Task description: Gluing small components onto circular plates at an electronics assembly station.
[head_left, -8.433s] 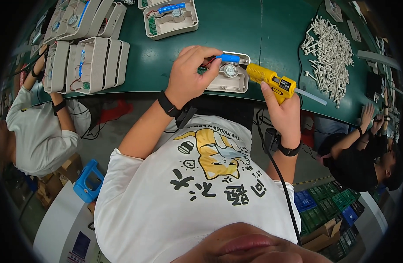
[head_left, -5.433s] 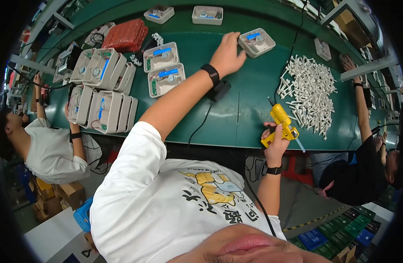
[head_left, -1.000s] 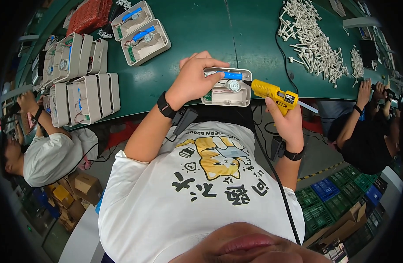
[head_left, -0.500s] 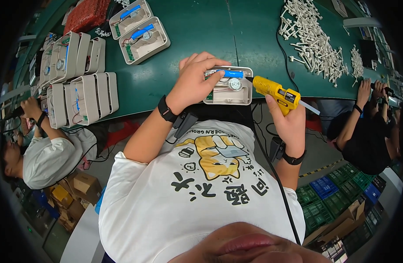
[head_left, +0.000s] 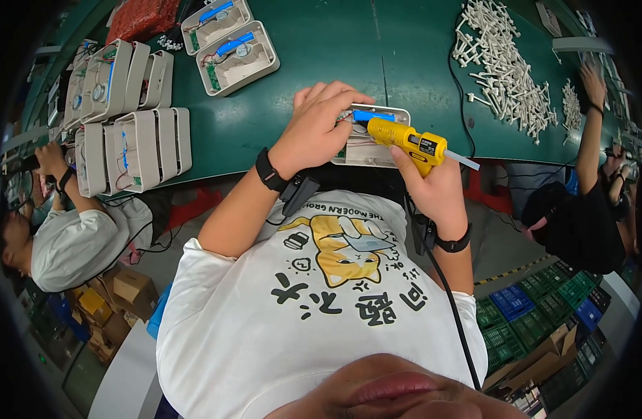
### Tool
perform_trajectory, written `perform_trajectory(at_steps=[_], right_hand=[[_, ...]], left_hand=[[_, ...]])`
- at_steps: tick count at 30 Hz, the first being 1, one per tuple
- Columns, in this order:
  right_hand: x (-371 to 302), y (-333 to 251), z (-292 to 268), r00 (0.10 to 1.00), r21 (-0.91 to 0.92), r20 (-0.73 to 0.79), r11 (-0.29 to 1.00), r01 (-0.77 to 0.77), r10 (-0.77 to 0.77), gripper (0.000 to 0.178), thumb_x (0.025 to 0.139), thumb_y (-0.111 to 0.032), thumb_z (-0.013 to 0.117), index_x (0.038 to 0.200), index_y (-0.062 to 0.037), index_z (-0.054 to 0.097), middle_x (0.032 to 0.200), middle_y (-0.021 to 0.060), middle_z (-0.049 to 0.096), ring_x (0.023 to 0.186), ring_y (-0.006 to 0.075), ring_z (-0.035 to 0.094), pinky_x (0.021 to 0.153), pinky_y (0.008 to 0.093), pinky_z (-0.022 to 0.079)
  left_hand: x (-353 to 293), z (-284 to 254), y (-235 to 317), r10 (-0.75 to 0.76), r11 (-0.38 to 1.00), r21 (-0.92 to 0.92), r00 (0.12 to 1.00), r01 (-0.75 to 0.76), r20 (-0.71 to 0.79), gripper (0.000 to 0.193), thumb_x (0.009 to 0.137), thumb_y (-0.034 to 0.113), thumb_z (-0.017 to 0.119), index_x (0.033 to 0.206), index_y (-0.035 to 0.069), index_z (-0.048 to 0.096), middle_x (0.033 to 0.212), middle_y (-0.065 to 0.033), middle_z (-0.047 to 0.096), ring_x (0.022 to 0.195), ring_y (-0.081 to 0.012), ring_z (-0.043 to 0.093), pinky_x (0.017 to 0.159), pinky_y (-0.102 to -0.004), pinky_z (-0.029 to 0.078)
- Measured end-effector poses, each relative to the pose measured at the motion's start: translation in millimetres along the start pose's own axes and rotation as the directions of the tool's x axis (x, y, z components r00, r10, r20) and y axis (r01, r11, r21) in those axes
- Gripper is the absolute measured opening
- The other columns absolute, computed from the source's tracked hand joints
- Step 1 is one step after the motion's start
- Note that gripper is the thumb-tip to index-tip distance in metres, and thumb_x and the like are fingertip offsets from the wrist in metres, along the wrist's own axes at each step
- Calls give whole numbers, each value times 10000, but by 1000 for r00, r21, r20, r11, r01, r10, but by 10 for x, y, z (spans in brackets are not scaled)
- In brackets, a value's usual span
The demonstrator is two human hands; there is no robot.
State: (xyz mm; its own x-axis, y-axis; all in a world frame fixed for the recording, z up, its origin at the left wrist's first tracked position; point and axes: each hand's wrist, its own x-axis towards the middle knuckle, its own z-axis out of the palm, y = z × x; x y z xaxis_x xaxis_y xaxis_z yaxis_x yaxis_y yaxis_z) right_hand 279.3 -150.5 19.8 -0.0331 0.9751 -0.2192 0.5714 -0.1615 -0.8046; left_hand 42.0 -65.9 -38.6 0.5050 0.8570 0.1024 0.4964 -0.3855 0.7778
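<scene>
On the bench's near edge lies an off-white plastic casing (head_left: 363, 155), open side up, with a blue cylindrical battery (head_left: 378, 116) along its far wall. My left hand (head_left: 317, 129) is closed over the casing's left end, gripping it and hiding that part. A yellow hot glue gun (head_left: 390, 132) is in my right hand (head_left: 436, 192), fingers wrapped round its handle. Its nozzle points left into the casing, close to the battery's near side. Whether the tip touches is unclear. A whitish glue stick (head_left: 465, 161) juts from the gun's rear, and its body covers the round part inside.
Two similar casings (head_left: 245, 68) lie at the far left, and several more (head_left: 136, 150) stand stacked at the left edge. A heap of white plastic pieces (head_left: 499, 77) covers the far right. A black cable (head_left: 460, 98) runs beside it. Other people work at both sides.
My right hand has brought the glue gun left, from the casing's right end to over its inside. My left hand's fingers have shifted off the battery toward the casing's left end.
</scene>
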Motion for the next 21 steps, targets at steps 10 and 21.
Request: perform_trajectory(at_steps=[10,21], right_hand=[[99,-101,18,994,43,-67,995,93,-90,309,1007,-227,780,1152,42,731,918,60,754,793,103,675,703,265,523],[358,801,-325,949,638,-307,756,150,71,281,1101,-258,625,1157,11,683,1004,140,761,650,118,618,618,289,526]], left_hand=[[18,-10,17,16,1000,4,998,-16,-64,408,866,82,559,1235,135,727,1195,-45,656,1160,-238,565,1075,-427,329],[275,-370,-219,-76,984,-163,997,70,-31,363,919,86,586,1257,25,703,1051,-155,721,969,-319,720,829,-411,569]])
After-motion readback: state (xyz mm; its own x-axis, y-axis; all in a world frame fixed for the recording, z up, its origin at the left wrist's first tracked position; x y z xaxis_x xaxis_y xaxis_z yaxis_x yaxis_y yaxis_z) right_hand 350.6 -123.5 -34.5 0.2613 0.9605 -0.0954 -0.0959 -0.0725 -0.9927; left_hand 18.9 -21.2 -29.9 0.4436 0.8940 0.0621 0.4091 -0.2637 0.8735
